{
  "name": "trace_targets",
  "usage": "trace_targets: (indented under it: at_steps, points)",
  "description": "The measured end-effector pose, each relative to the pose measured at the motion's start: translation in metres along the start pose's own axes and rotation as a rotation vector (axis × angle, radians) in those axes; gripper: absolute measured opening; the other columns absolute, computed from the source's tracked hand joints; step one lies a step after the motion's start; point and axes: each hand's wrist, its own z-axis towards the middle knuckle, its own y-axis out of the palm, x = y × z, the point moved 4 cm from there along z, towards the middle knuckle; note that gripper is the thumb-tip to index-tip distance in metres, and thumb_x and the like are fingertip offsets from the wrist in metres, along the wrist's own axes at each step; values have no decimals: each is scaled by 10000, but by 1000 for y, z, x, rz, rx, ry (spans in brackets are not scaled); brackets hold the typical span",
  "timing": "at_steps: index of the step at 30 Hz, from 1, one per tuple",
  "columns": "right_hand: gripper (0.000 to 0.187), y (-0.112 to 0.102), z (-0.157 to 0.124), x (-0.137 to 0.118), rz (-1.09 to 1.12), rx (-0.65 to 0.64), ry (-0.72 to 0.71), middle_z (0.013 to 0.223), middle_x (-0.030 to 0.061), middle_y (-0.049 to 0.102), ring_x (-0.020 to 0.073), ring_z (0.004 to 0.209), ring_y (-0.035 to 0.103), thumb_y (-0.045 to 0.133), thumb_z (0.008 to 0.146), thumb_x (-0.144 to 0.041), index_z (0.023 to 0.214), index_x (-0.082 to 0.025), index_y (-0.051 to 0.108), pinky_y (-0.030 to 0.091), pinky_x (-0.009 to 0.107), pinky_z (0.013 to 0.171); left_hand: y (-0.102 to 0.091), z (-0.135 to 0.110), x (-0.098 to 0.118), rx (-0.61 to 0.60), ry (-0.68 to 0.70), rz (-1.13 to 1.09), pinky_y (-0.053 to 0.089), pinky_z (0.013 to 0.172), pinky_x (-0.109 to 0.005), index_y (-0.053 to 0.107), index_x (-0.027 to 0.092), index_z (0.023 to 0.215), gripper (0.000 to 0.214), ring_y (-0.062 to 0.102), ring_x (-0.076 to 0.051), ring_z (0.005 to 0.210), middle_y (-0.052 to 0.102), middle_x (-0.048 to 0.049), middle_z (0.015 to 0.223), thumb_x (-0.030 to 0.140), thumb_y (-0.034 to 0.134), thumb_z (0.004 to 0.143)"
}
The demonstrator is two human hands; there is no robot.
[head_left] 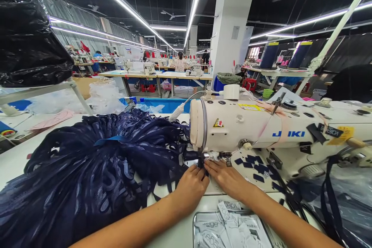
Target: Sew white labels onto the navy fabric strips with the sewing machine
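Note:
My left hand (193, 183) is at the needle area of a white sewing machine (232, 124), its fingers curled in at the edge of a narrow navy strap (200, 162). Most of the strap is hidden by my fingers and the machine head. My right hand (225, 176) lies on the machine bed just right of it, fingers stretched out and fingertips touching the work by the presser foot. To the left spreads a large heap of navy straps (110, 170), bound by a blue band (109, 140). Small navy fabric tabs (258, 168) lie scattered beyond my right hand.
A metal tray (194, 226) of white printed labels (221, 228) sits in front of my forearms. Black scissors (293, 197) and clear plastic (345, 193) are at the right. A black plastic bundle (31, 38) stands raised at the left. Other sewing tables and people are farther back.

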Motion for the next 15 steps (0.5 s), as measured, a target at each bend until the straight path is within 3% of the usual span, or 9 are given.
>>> trace_targets:
  at_steps: [15]
  points:
    - [529,4,6,2,-10,-123,74,1152,139,562,258,977,561,406,661,38,1178,0,510,502,385,810,4,10,-2,-45,-63,37,499,724,-314,602,96,729,45,617,-194,704,658,-75,753,74,562,731]
